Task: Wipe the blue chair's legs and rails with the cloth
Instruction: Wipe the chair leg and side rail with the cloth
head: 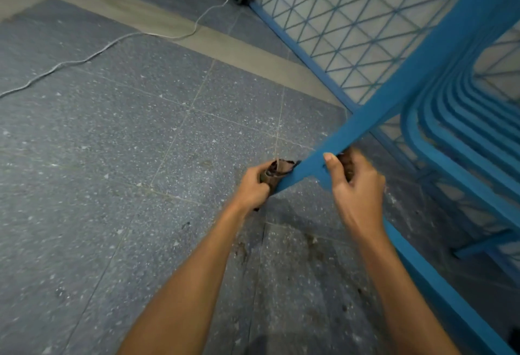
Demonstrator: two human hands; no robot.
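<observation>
Here the blue chair [439, 53] appears tipped over, so that one leg [365, 124] runs as a long slant from the upper right down to the middle of the view, its end held just above the speckled floor [112, 157]. That tilt likely serves the wiping: it brings the low end of the leg within reach without the person crouching under the seat.

The cloth [277, 171], a brownish, dark-patterned rag, is wrapped around the underside of the leg near its end, with one tail on each side. The left hand [253, 188] is closed in a fist on the left tail, pinching it just beside the leg. The right hand [354, 183] is curled around the leg from the other side, thumb [330, 162] pressed on the top face, fingers folded over what looks like the other tail of the cloth; the fingers hide how much of it they hold. Holding both tails this way probably lets the cloth be drawn back and forth like a strap, so it rubs the faces a flat wipe would miss.

A second blue rail [439, 292] passes beneath the right forearm toward the lower right. The curved slats [461, 118] sit to the right, before a blue mesh panel [351, 22]. A white cord [84, 59] trails over the floor, well apart from the work.
</observation>
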